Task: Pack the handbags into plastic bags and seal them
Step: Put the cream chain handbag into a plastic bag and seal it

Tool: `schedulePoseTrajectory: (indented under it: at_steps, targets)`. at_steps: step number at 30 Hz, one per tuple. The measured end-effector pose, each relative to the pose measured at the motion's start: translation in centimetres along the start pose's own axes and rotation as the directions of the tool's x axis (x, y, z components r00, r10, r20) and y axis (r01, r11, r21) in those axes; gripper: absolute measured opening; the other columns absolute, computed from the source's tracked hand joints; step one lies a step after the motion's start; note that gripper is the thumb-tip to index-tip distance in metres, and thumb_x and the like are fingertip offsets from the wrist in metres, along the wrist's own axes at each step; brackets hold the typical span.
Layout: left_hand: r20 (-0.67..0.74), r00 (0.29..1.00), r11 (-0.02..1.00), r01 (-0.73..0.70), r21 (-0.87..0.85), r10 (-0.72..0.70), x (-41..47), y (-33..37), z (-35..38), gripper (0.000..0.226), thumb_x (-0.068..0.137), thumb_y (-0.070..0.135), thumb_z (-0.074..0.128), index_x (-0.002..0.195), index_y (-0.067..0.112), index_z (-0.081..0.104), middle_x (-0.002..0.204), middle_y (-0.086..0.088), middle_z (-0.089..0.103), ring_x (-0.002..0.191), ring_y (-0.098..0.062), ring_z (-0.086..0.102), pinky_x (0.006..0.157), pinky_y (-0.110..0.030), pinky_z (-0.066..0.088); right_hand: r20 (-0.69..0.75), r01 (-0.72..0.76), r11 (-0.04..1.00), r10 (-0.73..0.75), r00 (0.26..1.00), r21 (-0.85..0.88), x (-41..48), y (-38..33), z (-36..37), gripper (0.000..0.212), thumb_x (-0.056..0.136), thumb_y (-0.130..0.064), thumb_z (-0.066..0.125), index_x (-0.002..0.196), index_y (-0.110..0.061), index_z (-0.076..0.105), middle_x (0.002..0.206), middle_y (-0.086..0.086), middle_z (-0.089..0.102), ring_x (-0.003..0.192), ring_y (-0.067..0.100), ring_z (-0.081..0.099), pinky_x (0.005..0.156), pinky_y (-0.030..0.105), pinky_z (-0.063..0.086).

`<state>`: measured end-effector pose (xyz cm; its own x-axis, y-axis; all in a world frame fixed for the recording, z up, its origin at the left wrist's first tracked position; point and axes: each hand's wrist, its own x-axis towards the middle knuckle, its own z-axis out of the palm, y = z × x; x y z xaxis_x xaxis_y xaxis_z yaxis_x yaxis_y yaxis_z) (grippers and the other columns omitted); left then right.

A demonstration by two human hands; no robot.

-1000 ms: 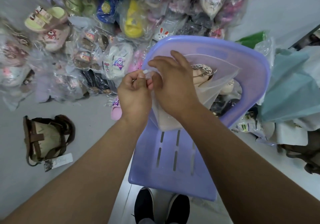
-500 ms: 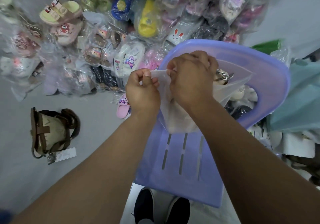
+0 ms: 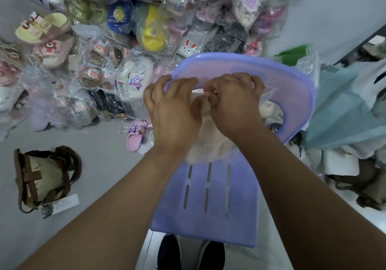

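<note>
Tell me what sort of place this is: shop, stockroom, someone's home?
Probably a stockroom or packing corner for a footwear and bag seller: a heap of slippers in clear plastic bags, a tagged handbag lying on the floor, and a purple plastic chair serving as the packing surface.

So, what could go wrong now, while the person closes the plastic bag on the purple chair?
1. The right hand pinches the mouth of the plastic bag in a bunch while the left hand presses beside it, so the seal may close creased or crooked.
2. The bagged cream handbag lies near the opening in the back of the purple chair; a push might slide it through.
3. The brown-trimmed handbag on the floor could be stepped on.
</note>
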<state>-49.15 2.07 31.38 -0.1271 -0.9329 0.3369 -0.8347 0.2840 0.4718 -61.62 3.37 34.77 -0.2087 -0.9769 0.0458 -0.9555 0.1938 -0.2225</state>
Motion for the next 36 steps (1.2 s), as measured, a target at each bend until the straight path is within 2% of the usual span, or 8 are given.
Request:
schedulePoseTrajectory:
  at_steps: [4,9,16,23,26,29,32,36]
  targets:
    - [0.093,0.993,0.996,0.07,0.052,-0.074,0.4,1.1,0.6,0.017,0.093,0.026,0.055,0.094,0.031,0.072,0.085,0.006,0.068,0.102,-0.026,0.051,0.1,-0.038,0.02,-0.056,0.001,0.999,0.0,0.998,0.032,-0.7,1.1,0.0,0.021,0.095,-0.023,0.053,0.105,-0.03,0.071,0.116,-0.005,0.065,0.129,0.031,0.042,0.111,0.046,0.018]
    - [0.033,0.967,0.967,0.253,0.042,-0.255,-0.2,0.8,0.7,0.023,0.091,0.015,0.05,0.097,0.028,0.067,0.094,0.001,0.068,0.103,-0.03,0.05,0.102,-0.04,0.026,-0.108,-0.173,0.984,0.176,0.978,0.037,-0.9,3.5,-0.5,0.02,0.097,-0.019,0.054,0.106,-0.03,0.068,0.123,-0.003,0.058,0.127,0.031,0.039,0.108,0.046,0.022]
    - [0.131,0.99,0.997,-0.066,0.049,0.059,0.1,2.8,1.6,0.023,0.09,0.028,0.055,0.11,0.027,0.067,0.104,0.002,0.069,0.117,-0.029,0.051,0.119,-0.049,0.018,-0.093,-0.18,0.98,0.188,0.978,0.088,-0.9,4.9,-0.9,0.025,0.096,-0.013,0.054,0.109,-0.03,0.066,0.126,0.0,0.05,0.123,0.03,0.038,0.102,0.043,0.026]
    - [0.126,0.991,0.996,0.035,0.088,-0.046,0.0,3.3,2.1,0.022,0.097,0.017,0.041,0.101,0.017,0.063,0.095,-0.009,0.065,0.097,-0.035,0.058,0.113,-0.046,0.029,-0.152,-0.321,0.918,0.36,0.92,0.234,-2.3,7.6,-1.5,0.022,0.103,-0.021,0.048,0.122,-0.024,0.059,0.12,0.008,0.043,0.108,0.034,0.046,0.086,0.037,0.035]
    - [0.136,0.987,0.995,0.084,0.062,-0.092,-0.7,5.4,1.9,0.021,0.098,0.02,0.042,0.1,0.013,0.062,0.097,-0.012,0.063,0.093,-0.037,0.058,0.087,-0.042,0.039,0.157,-0.571,0.467,0.665,0.73,0.675,-2.4,6.1,-1.1,0.045,0.102,-0.045,0.047,0.142,-0.029,0.034,0.121,0.007,0.047,0.097,0.035,0.058,0.077,0.047,0.057]
    - [0.283,0.951,0.986,0.09,0.143,-0.128,-1.0,7.8,0.9,0.025,0.097,0.027,0.041,0.099,0.014,0.063,0.099,-0.012,0.067,0.093,-0.035,0.06,0.08,-0.039,0.038,0.637,-0.712,-0.119,0.564,0.525,0.692,-2.5,4.1,-0.4,0.1,0.075,-0.084,0.052,0.153,-0.026,0.027,0.132,0.001,0.055,0.104,0.039,0.065,0.062,0.061,0.06]
    - [0.542,0.778,0.947,0.286,0.145,-0.318,-0.9,9.0,0.4,0.032,0.097,0.032,0.041,0.101,0.009,0.063,0.085,-0.003,0.059,0.087,-0.03,0.055,0.077,-0.035,0.041,0.738,-0.762,-0.202,0.487,0.467,0.616,-2.3,3.5,0.2,0.128,0.042,-0.088,0.067,0.148,-0.025,0.035,0.129,0.003,0.063,0.107,0.037,0.066,0.073,0.067,0.055]
    - [0.786,0.472,0.735,0.677,-0.034,-0.399,-1.4,8.9,-0.5,0.036,0.088,0.03,0.045,0.093,0.003,0.068,0.075,-0.013,0.066,0.067,-0.033,0.063,0.07,-0.041,0.054,0.756,-0.778,-0.246,0.522,0.396,0.578,-3.2,3.0,0.9,0.113,0.05,-0.059,0.089,0.135,-0.015,0.029,0.127,0.018,0.06,0.099,0.036,0.067,0.073,0.052,0.058]
